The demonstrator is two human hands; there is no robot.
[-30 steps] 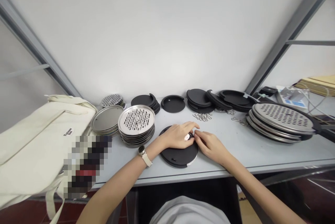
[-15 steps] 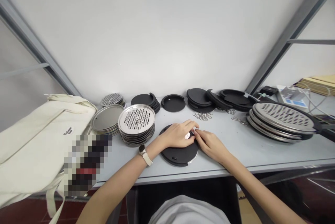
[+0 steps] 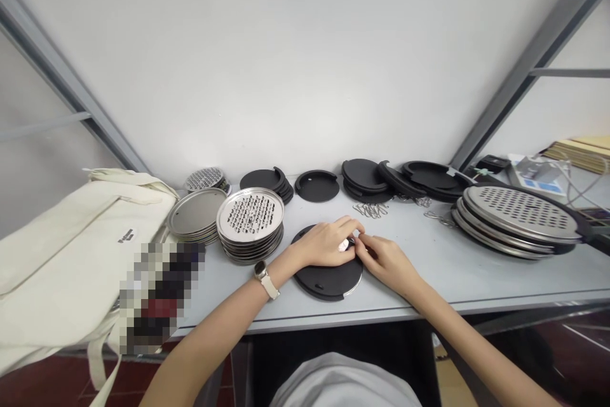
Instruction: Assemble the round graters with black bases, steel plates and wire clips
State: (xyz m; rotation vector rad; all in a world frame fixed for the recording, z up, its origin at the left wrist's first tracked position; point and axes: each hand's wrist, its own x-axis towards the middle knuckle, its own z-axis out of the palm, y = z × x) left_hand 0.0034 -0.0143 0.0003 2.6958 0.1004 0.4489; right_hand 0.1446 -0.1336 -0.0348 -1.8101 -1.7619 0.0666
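Observation:
A black round disc (image 3: 328, 281) lies in front of me, with a small raised tab near its front edge and a strip of bright metal at its lower right rim. My left hand (image 3: 328, 244) rests across the top of this disc, its fingers curled at the right rim. Something small and white (image 3: 344, 245) shows by those fingers; its kind is unclear. My right hand (image 3: 381, 259) meets the left fingertips at the disc's right edge. Its fingers are pressed together, and anything pinched in them is hidden.
To the left stand a stack of perforated metal grater discs (image 3: 250, 216), plain metal discs (image 3: 197, 213) and a cream bag (image 3: 71, 254). Black round parts (image 3: 317, 186) line the wall, with wire hooks (image 3: 370, 209) before them. Stacked large graters (image 3: 521, 213) are at right.
The right fingers have bent slightly at the disc's edge. Both hands stay in the same place on the disc, and the camera view has shifted a little.

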